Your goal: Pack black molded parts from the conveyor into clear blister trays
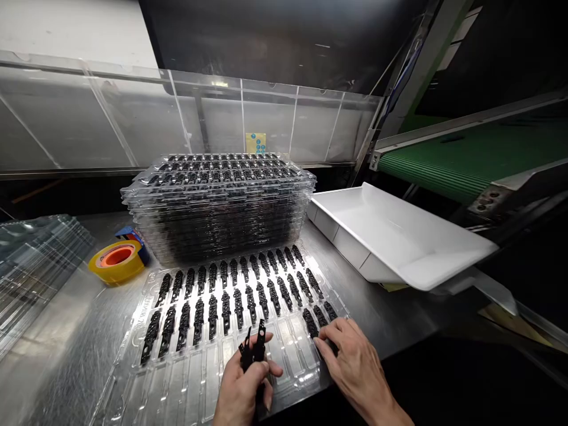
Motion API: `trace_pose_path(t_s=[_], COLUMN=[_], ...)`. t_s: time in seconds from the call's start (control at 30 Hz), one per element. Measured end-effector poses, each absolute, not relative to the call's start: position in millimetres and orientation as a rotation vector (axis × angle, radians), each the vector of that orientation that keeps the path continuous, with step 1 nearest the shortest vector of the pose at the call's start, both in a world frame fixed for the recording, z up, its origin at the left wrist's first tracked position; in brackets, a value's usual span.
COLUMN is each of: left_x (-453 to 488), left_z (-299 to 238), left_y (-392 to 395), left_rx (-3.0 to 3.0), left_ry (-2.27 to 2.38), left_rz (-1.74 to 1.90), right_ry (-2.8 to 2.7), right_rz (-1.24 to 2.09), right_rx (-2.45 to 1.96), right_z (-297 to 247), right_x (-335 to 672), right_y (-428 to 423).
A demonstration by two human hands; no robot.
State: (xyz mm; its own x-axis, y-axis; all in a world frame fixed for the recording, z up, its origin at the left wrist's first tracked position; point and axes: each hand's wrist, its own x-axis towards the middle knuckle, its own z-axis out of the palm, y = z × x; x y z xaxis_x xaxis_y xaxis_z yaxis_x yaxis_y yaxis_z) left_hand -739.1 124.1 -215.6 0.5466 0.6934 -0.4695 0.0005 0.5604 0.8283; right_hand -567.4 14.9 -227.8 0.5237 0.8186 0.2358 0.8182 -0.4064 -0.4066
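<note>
A clear plastic tray [199,378] lies on the metal table, with black slotted parts [213,316] in its two far rows and a few in the near row's right end. Above the near row, my left hand [248,378] is closed around several black parts [257,346], their perforated ends sticking up. At the near row's right end, my right hand [355,367] reaches down with thumb and fingers bent around a black part, mostly hidden beneath them. Just left of those fingertips sits another black part [309,322] in its slot.
Behind the tray rises a tall stack of filled clear trays [217,207]. A yellow tape roll [116,261] stands left of it, near a pile of clear trays [39,260]. To the right are a white bin [399,231] and a green conveyor belt [479,154].
</note>
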Motion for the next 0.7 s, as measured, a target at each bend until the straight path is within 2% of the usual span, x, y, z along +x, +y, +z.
trace_pose_path(t_s=[0.07,0.23,0.3,0.4,0.53,0.7], left_x=[-738.0,-729.4,-729.1,-736.3,-752.0,-761.0], left_z=[-215.9,-215.3,-214.9,-213.1,-209.0,-208.0], left_y=[120.8,104.8,102.3,106.6,116.0,117.5], left_rx=[0.971,1.238,1.279,1.173,0.949,0.826], left_ry=[0.898,0.725,0.716,0.909,1.051,1.012], left_rz=[0.392,0.299,0.306,0.422,0.547,0.611], right_ry=[-1.227,-0.98,-0.94,-0.921,-1.306,-1.522], right_rz=[0.107,0.809,0.922,0.583,-0.004,-0.333], right_rx=[-2.174,-1.766,-1.643,-1.725,-1.809,-2.033], right_z=[-220.6,-199.6,-196.2,-200.1,-215.9,-232.1], right_x=[-571.7,-590.0,-591.8,-584.0,-575.1,-588.4], right_y=[12.8,7.5,6.2,6.7,14.1,25.2])
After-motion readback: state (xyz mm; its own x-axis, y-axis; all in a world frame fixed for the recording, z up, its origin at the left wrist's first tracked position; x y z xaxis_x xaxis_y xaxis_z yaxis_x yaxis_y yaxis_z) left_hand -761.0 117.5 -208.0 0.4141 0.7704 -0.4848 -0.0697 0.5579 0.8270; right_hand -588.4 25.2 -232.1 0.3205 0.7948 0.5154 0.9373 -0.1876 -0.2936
